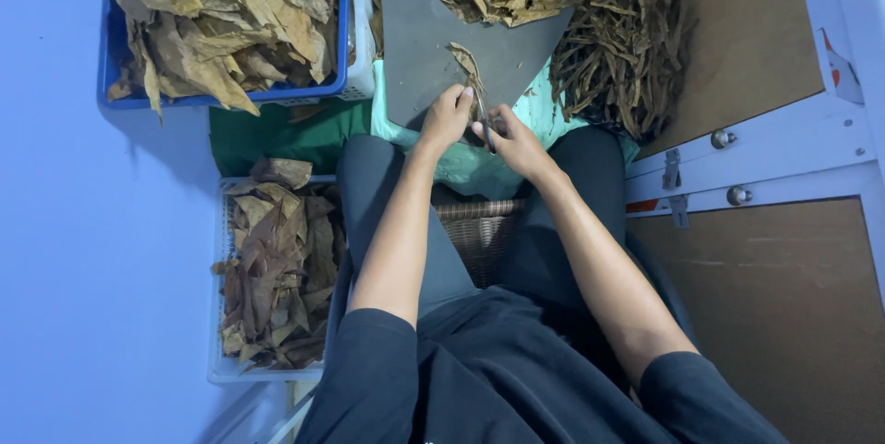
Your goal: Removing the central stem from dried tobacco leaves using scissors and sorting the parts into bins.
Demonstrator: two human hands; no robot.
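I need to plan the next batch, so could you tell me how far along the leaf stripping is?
Looks done: a heap of stems beside the grey board. In hand: left hand and right hand work one dried leaf on it. Left: full blue crate and white basket of leaves.

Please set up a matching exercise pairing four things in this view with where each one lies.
Things:
1. blue crate
2. white basket
3. grey board
4. pile of stems

Places:
A. under both hands
B. top left
C. by the person's left leg
D. right of the board

Pairs: 1-B, 2-C, 3-A, 4-D
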